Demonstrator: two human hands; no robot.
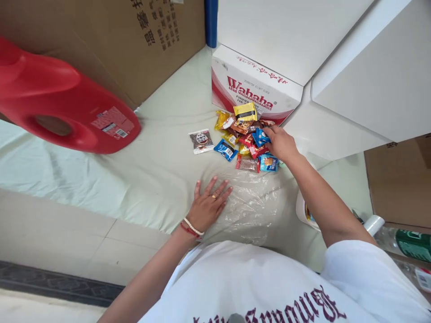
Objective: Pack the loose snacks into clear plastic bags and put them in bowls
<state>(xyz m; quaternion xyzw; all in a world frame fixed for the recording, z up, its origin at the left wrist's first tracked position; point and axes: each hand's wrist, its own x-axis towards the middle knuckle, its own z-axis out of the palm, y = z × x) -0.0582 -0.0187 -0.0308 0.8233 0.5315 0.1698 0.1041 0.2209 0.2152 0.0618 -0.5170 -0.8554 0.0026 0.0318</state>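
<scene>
- Head view shows the right hand (282, 142) with bent fingers on a blue packet (260, 137), at the right side of the packet pile (247, 140); I cannot tell if it pinches firmly.
- Left hand (208, 205) lies spread, palm down, grasping nothing, at the clear plastic (259, 202).
- Pinching one packet by its edge probably disturbs the others less.
- Far white-red box (251, 92) reads "Wahaha"; brown cardboard (111, 49) carries Chinese characters.

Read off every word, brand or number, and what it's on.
"Wahaha®": white-and-red box
"娃哈哈": same box
"PURIFIED … FOR …": same box, partly hidden
"温馨": brown carton
Too small, blurred or skewed: candy wrappers, red jug label, green bottle label, shirt lettering, other print.
</scene>
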